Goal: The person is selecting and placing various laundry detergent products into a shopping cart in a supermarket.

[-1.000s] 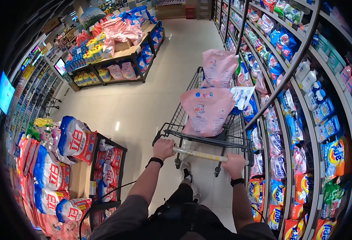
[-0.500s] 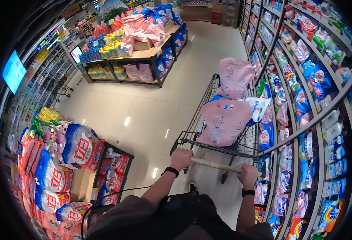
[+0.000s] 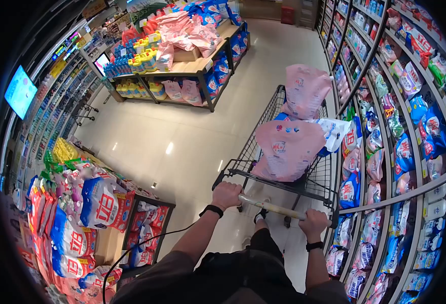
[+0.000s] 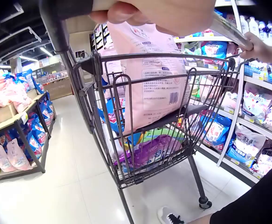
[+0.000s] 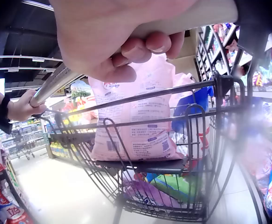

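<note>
Both hands grip the pale push handle (image 3: 268,204) of a black wire shopping cart (image 3: 233,178). My left hand (image 3: 227,196) holds its left end, and my right hand (image 3: 315,223) its right end; the right wrist view shows curled fingers (image 5: 135,49) round the bar. Two large pink detergent bags (image 3: 287,152) stand upright in the cart, one behind the other. A white and blue bag (image 3: 333,133) leans at the cart's right side. Lower in the basket, a purple packet (image 4: 150,151) and a green packet (image 4: 166,134) lie under the front pink bag.
Along the right runs a tall shelf (image 3: 380,200) of detergent bags, close to the cart. A low rack (image 3: 168,207) of red, white and blue bags stands at the left. Farther ahead is a display table (image 3: 203,68) with pink bags and bottles. Tiled floor (image 3: 182,131) lies between.
The cart and both hands have shifted right in the head view, and the left rack and far display appear farther right too. Both hands keep their grip on the handle.
</note>
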### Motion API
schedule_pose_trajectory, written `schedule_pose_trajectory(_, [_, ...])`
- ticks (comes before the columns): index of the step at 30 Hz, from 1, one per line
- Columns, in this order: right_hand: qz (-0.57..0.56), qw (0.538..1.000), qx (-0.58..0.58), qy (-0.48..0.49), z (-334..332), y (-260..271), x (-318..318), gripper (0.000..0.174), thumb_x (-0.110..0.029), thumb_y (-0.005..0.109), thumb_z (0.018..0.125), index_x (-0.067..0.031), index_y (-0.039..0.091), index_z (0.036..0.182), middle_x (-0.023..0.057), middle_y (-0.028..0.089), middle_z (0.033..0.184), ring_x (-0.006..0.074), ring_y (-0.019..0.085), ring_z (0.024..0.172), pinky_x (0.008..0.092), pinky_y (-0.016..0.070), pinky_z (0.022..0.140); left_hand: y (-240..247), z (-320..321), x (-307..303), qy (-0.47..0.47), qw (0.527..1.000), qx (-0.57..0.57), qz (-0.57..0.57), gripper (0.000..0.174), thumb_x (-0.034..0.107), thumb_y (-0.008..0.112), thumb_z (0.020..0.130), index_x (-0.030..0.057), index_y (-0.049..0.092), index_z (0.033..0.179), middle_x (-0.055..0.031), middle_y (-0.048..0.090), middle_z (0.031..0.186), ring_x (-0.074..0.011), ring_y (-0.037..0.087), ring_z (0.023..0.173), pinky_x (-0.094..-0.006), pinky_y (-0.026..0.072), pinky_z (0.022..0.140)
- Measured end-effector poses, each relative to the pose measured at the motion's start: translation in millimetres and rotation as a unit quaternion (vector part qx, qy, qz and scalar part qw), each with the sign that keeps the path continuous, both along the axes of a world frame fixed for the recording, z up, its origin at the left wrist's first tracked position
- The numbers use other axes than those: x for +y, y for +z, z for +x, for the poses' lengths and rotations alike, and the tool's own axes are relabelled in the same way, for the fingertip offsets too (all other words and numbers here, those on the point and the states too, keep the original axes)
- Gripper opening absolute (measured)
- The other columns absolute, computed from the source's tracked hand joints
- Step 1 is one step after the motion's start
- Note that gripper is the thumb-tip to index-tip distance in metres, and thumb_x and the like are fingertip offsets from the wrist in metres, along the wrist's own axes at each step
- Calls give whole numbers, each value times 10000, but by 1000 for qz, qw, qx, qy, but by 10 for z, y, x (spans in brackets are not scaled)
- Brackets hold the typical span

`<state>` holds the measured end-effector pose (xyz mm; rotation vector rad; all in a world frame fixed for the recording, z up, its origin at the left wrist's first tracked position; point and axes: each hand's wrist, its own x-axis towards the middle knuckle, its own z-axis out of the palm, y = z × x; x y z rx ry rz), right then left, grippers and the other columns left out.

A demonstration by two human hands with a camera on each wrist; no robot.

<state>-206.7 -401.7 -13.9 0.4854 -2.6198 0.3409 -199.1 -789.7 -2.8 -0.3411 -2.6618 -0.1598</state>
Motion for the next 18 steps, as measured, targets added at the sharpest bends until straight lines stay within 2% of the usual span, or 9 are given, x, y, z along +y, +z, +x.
schedule_pose_trajectory(4, [-10,1000,17,10,-596,-13,-346,174,-171,706,585,-152,557,673,43,560,607,280,575,577,414,429,590,84,-649,-329,8,999,26,-17,208,260,720,749,163,574,636,-15,593,568,-207,605,549,-349,460,594])
schedule_pose_trajectory(7, [0,1000,-1,-5,-1033,37,-542,153,-156,699,605,-146,584,705,51,578,637,290,581,587,423,434,605,179,-1109,-478,21,1000,-2,-14,216,245,709,782,151,575,640,-27,601,567,-222,606,552,-362,464,609])
schedule_pose_trajectory(11, [-22,1000,7,17,-1642,80,-774,186,-170,703,600,-145,542,689,49,561,636,278,571,588,408,426,598,275,-1666,-708,33,999,-41,-6,212,242,708,789,149,582,646,-30,606,572,-227,605,553,-368,464,616])
schedule_pose_trajectory(18, [-10,999,-14,41,-2738,245,-873,182,-151,706,609,-149,548,699,42,555,641,278,558,587,410,417,602,313,-2530,-776,60,998,-30,1,179,223,721,772,144,598,668,-31,595,568,-228,599,557,-374,452,607])
